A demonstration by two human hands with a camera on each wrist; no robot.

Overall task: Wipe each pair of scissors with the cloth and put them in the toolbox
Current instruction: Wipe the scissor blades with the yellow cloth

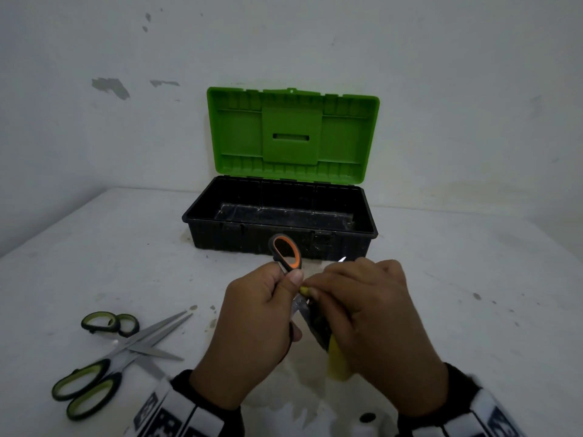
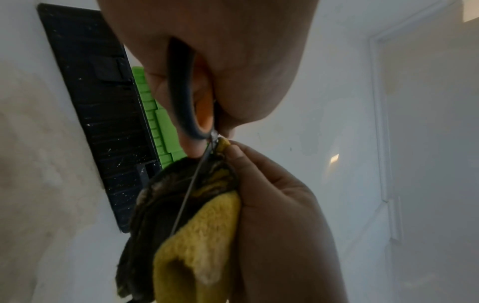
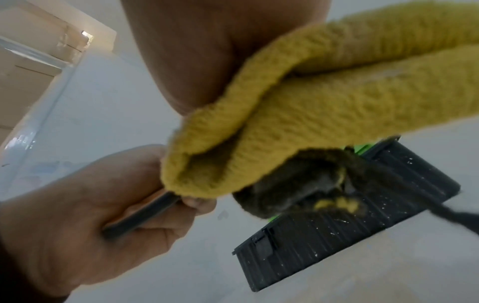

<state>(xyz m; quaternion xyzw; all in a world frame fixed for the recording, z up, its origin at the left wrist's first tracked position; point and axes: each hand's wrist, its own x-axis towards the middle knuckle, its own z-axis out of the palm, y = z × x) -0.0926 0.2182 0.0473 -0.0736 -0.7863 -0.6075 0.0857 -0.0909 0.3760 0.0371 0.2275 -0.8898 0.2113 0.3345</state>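
Note:
My left hand [image 1: 262,313] grips the black-and-orange scissors [image 1: 285,250] by the handles, one loop sticking up above the fist. My right hand [image 1: 366,310] holds the yellow cloth [image 1: 337,361], soiled dark in places, wrapped round the blades; a blade tip [image 1: 342,259] pokes out beyond the knuckles. In the left wrist view the orange handle [image 2: 202,106] sits in my fingers and the cloth [image 2: 197,246] folds over the thin blade. In the right wrist view the cloth [image 3: 324,106] fills the frame. The toolbox [image 1: 280,216], black with an open green lid, stands behind my hands.
Two pairs of green-handled scissors [image 1: 123,345] lie crossed on the white table [image 1: 473,294] at the front left. The table is stained and speckled. A white wall rises right behind the toolbox. The toolbox's inside shows nothing in it.

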